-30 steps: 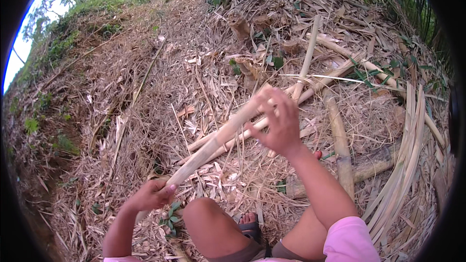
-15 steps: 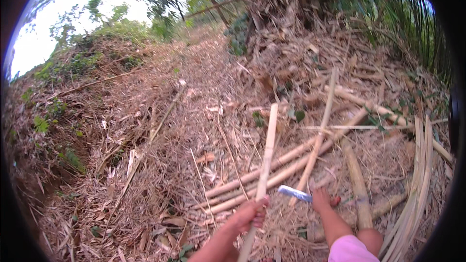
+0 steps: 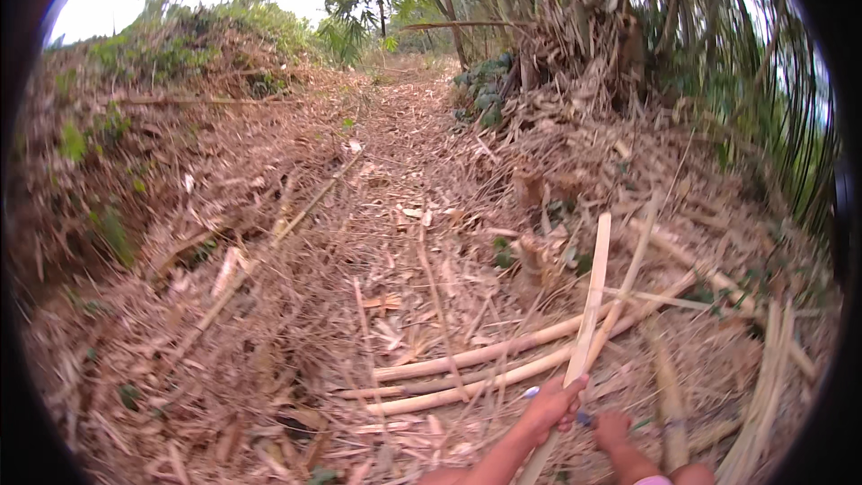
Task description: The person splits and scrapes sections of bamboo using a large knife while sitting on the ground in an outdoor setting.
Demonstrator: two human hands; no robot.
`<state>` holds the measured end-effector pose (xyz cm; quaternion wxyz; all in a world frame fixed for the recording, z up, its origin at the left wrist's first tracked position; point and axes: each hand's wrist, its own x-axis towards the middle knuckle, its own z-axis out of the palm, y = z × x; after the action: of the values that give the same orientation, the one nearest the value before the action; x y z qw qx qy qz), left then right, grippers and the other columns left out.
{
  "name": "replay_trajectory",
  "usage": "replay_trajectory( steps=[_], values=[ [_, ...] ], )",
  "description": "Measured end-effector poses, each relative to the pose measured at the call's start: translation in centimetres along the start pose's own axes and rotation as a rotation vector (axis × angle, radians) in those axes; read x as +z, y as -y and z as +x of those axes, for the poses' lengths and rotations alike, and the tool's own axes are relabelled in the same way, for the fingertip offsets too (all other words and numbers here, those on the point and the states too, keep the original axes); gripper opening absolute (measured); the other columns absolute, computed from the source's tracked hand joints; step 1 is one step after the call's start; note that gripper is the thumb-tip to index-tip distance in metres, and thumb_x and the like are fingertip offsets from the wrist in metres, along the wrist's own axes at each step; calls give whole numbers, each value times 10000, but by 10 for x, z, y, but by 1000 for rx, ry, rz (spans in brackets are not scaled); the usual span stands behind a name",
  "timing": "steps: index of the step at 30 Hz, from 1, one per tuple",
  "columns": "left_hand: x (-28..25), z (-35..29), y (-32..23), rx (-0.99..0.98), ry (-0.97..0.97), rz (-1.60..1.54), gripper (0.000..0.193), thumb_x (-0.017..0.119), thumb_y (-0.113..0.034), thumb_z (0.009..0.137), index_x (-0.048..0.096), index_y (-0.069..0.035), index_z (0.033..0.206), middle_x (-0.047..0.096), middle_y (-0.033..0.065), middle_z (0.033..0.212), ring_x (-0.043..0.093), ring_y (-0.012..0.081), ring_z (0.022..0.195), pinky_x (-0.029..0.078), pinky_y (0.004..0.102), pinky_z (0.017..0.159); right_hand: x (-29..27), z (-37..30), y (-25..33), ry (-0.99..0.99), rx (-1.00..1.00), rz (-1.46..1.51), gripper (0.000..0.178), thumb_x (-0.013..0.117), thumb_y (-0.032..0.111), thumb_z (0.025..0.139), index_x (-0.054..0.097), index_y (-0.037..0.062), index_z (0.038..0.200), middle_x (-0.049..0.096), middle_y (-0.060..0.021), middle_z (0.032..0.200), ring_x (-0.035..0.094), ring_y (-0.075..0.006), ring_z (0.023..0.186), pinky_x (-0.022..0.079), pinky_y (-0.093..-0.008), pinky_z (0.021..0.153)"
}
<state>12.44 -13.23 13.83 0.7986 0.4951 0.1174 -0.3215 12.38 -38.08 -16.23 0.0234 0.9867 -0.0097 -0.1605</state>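
Note:
My left hand (image 3: 555, 406) is closed round a pale split bamboo strip (image 3: 593, 296), which stands up at a slant, its upper end leaning slightly right. Just right of it, my right hand (image 3: 613, 431) is closed on a knife (image 3: 585, 418). The blade points left and crosses behind the strip and my left hand, so only its tip and a bluish part near my right hand show. The knife's handle is mostly hidden in my fingers.
Bamboo poles (image 3: 485, 355) lie across the ground beyond my hands. A bundle of long pale strips (image 3: 768, 386) rests at the right. A bamboo clump (image 3: 584, 45) rises at the back right; dry leaves and husks cover the sloping ground.
The view has tilted up and swung left, so the scene sits lower and further right. My hands are closer together, and the blade now lies partly behind my left hand.

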Motion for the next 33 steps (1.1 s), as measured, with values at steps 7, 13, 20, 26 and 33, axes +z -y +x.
replay_trajectory(
  steps=[7, 13, 20, 26, 33],
  values=[
    [-13, 9, -6, 17, 7, -64, 241, 559, -322, 1001, 492, -92, 1018, 447, -15, 654, 350, 65, 436, 284, 231, 372, -63, 3, 17, 295, -197, 197, 530, 657, 395, 748, 646, 18, 1122, 678, -239, 1091, 656, -392, 1028, 526, -458, 908],
    [-27, -7, -18, 42, 18, -189, 222, 457, -265, 1013, 497, -57, 1078, 480, 17, 690, 387, 107, 488, 340, 257, 420, -223, -12, 35, 336, -309, 65, 543, 598, 502, 821, 666, 88, 1166, 695, -217, 1051, 664, -381, 997, 519, -447, 898],
    [-10, -28, -26, 130, 10, -63, 249, 368, -246, 1046, 497, -48, 1125, 531, 54, 742, 495, 157, 545, 480, 323, 496, -283, -97, -15, -136, 46, 947, 293, 681, 292, 899, 664, 9, 975, 583, -69, 665, 534, -159, 591, 444, -351, 561],
    [3, -65, -14, 193, 109, -57, 256, 370, -278, 1060, 457, -52, 1142, 562, 88, 777, 496, 177, 507, 459, 290, 484, -317, -124, 15, -680, -281, 1053, 229, 679, 199, 879, 632, 25, 1020, 616, -79, 697, 617, -180, 604, 488, -331, 574],
    [14, -85, -3, 154, 200, -181, 321, 396, -370, 1058, 512, -71, 1079, 543, 54, 729, 456, 124, 465, 362, 254, 410, -304, -146, 39, -999, -654, 591, 246, 666, 143, 599, 637, 165, 843, 602, -1, 657, 638, -202, 595, 362, -353, 552]
  ],
)
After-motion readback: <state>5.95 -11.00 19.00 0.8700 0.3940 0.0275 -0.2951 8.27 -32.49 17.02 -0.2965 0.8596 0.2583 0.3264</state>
